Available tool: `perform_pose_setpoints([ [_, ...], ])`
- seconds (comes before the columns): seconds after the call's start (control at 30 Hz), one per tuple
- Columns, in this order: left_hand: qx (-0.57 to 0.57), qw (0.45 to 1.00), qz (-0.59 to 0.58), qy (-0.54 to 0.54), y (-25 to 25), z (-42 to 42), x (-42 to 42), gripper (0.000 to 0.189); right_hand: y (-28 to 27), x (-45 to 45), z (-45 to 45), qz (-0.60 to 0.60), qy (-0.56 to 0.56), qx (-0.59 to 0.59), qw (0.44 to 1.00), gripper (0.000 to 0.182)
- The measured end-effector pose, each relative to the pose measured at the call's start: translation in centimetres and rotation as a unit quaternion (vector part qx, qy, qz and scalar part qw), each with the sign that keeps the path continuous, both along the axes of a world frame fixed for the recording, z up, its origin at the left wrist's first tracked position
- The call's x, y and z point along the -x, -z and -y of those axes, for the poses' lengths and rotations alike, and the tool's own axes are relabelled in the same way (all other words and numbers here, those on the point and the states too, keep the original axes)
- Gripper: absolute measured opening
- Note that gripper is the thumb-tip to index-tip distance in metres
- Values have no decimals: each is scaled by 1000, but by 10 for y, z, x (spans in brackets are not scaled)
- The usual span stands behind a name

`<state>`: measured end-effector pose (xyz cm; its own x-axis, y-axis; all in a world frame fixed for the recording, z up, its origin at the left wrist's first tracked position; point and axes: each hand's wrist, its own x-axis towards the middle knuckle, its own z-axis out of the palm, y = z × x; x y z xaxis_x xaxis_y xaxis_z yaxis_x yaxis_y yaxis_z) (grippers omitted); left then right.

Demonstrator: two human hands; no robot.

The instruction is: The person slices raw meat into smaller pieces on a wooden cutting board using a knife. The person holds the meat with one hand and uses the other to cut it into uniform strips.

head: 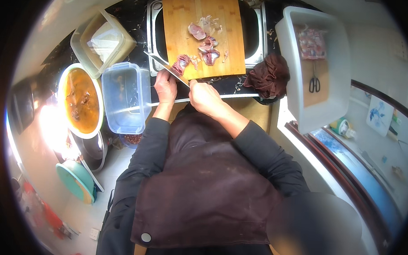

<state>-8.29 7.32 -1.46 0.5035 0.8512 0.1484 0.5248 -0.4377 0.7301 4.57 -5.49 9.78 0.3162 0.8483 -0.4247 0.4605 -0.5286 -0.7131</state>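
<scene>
My right hand (205, 97) grips the handle of a kitchen knife (168, 68), its blade slanting up to the left across the near left corner of a wooden cutting board (181, 12). My left hand (166, 85) is bent at that same corner, just below the blade; its fingertips are partly hidden, so a hold cannot be made out. Beside the blade lies a dark red piece of meat (181, 63) with whitish membrane, which looks like gizzard. Farther up the board are a pink meat piece (197, 31), more cut pieces (210, 56) and pale trimmings (207, 23).
The board spans a steel sink (263, 31). To the right sit a crumpled brown cloth (269, 75) and a white tub (292, 110) containing scissors (314, 84) and packed meat (312, 43). At left stand a clear plastic box (122, 97), another container (125, 54) and a bowl of orange-brown liquid (83, 103).
</scene>
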Motion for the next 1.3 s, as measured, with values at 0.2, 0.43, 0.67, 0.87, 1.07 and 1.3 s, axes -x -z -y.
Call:
perform_pose_setpoints([
  [0.2,0,999,45,9,-7,0,-2,11,-5,-10,32,-36,11,26,999,16],
  [0.43,-1,999,41,15,-10,1,-3,10,7,-9,-8,-29,-4,35,999,18],
  [0.67,1,998,62,18,-6,-1,1,9,6,-13,21,-58,-7,38,998,18],
  [0.87,24,997,54,42,-12,-4,2,9,15,-11,1,-50,1,39,998,20],
  [1.07,-6,998,55,17,-5,1,2,11,6,-2,16,-29,4,74,997,17],
  [1.3,-1,999,46,-1,0,2,2,6,14,-8,33,-76,25,70,994,20],
])
